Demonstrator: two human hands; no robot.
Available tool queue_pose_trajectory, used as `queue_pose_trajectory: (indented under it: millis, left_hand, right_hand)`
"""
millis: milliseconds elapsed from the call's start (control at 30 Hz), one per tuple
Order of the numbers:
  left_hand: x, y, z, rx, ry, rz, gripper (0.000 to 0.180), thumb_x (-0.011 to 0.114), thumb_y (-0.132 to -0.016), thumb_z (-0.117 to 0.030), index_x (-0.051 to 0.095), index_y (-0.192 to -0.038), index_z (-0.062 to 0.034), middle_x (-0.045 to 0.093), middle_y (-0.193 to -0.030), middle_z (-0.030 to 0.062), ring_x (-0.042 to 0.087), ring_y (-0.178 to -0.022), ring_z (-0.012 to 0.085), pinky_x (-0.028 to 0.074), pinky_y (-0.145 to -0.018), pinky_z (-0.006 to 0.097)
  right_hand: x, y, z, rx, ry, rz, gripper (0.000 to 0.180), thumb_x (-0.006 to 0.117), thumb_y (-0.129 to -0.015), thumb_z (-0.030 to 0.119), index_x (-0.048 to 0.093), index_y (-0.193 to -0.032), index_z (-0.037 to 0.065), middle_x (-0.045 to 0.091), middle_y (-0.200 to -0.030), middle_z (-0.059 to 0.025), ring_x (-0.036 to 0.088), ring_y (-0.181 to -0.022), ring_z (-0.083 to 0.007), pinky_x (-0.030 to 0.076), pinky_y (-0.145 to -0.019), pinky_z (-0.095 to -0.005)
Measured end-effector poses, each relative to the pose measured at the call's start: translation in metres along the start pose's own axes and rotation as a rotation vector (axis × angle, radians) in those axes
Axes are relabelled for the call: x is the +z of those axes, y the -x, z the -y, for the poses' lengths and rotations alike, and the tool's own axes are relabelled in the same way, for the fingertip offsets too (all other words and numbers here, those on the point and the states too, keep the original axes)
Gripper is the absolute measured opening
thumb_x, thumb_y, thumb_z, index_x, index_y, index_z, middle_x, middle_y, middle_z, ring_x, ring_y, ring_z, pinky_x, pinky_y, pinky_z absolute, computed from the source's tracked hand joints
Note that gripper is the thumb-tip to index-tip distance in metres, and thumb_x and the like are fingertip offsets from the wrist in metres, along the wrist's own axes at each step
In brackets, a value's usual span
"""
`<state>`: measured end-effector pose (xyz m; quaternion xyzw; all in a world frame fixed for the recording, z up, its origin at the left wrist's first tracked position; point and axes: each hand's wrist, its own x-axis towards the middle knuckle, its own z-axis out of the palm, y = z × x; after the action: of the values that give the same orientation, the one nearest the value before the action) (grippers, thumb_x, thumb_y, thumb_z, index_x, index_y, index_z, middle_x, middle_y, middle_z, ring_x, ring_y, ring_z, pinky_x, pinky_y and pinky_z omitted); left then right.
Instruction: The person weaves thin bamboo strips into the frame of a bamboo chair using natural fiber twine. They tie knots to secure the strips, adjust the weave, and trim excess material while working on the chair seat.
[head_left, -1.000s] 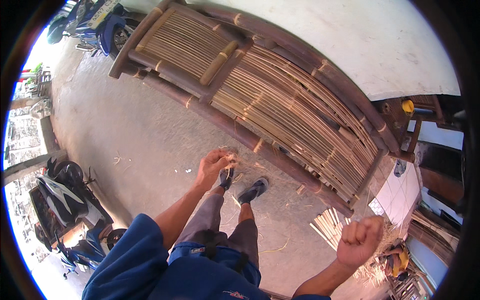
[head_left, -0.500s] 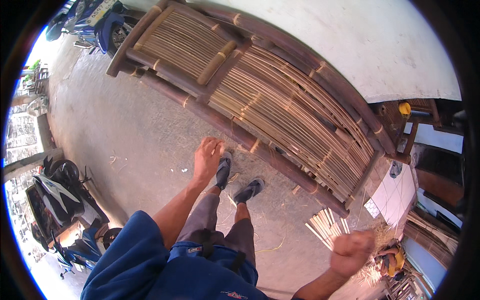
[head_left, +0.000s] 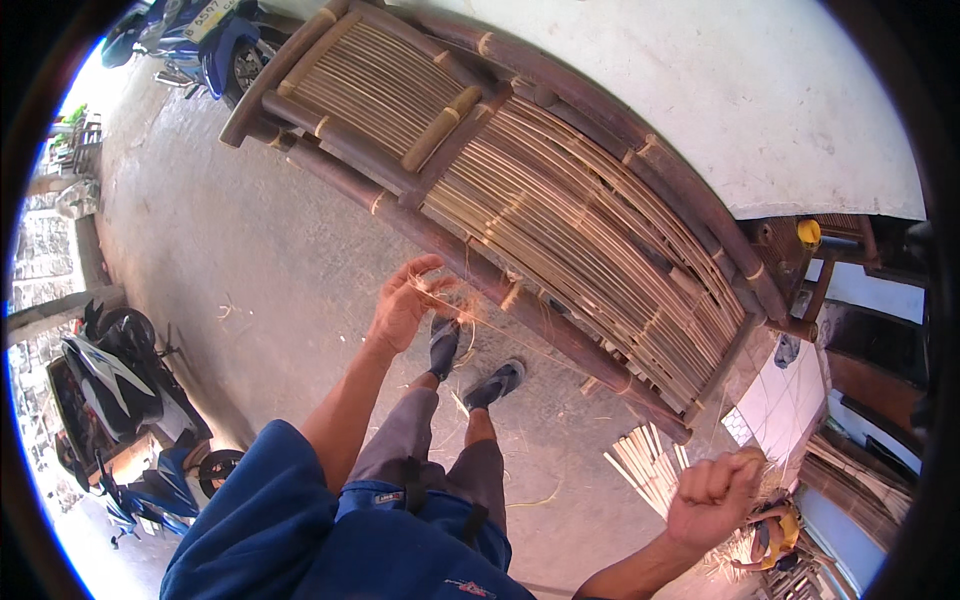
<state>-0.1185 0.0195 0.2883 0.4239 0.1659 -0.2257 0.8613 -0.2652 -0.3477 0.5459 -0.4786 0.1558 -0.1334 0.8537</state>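
My left hand is raised over the floor in front of the bamboo bench. Its fingers are loosely curled around a small tangle of thin pale fibre strands. One fine strand runs from it toward the lower right, along the bench's front rail. Off the bench's near right end, my right hand is closed in a pinch, with fine strands showing by its fingertips. The bench has a dark bamboo frame and a seat of narrow slats, tied with pale bindings.
Pale split sticks lie on the floor between the bench and my right hand. A person in yellow crouches at the lower right. Motorbikes stand at left and at upper left. A white wall rises behind the bench.
My left hand has turned and its fingers have loosened, so the fibre tangle now shows. The right hand has risen slightly and looks sharper, its pinch now visible.
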Motion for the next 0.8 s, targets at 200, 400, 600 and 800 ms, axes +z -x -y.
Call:
queue_pose_trajectory:
  millis: [200, 400, 600, 800]
  left_hand:
    - [0.035, 0.015, 0.012, 0.249, -1.124, 0.008, 0.026, 0.064, -0.098, -0.012, 0.069, -0.122, -0.0020, 0.058, -0.137, 0.0134, 0.060, -0.126, 0.0312, 0.053, -0.096, 0.040]
    - [0.072, 0.042, 0.011, 0.265, -0.970, 0.084, 0.025, 0.065, -0.093, -0.014, 0.073, -0.110, 0.0017, 0.064, -0.124, 0.0171, 0.063, -0.115, 0.0330, 0.052, -0.092, 0.038]
    - [0.028, 0.031, 0.007, 0.200, -0.924, -0.298, 0.026, 0.066, -0.091, -0.013, 0.074, -0.113, -0.0033, 0.056, -0.128, 0.0129, 0.061, -0.108, 0.0288, 0.053, -0.087, 0.035]
    - [0.027, 0.036, 0.001, 0.428, -1.106, -0.337, 0.025, 0.068, -0.087, -0.006, 0.076, -0.110, -0.0052, 0.049, -0.136, 0.0124, 0.058, -0.117, 0.0297, 0.053, -0.091, 0.040]
  right_hand:
    - [0.026, 0.003, -0.025, 0.083, 0.084, 0.042, 0.030, 0.055, -0.109, 0.024, 0.056, -0.098, -0.004, 0.028, -0.056, 0.0056, 0.022, -0.046, -0.0040, 0.015, -0.043, -0.0257]
    - [0.038, -0.017, -0.023, -0.067, 0.328, -0.055, 0.028, 0.053, -0.110, 0.021, 0.057, -0.100, -0.005, 0.030, -0.058, 0.0050, 0.023, -0.049, -0.0040, 0.016, -0.044, -0.0258]
    - [0.019, -0.038, 0.023, -0.366, 0.637, -0.314, 0.028, 0.053, -0.110, 0.023, 0.062, -0.103, -0.003, 0.039, -0.061, 0.0028, 0.028, -0.051, -0.0051, 0.021, -0.046, -0.0249]
    - [0.005, -0.045, 0.033, -0.761, 1.581, -0.382, 0.028, 0.054, -0.110, 0.021, 0.069, -0.112, -0.002, 0.063, -0.092, -0.0009, 0.043, -0.068, -0.0050, 0.036, -0.058, -0.0227]
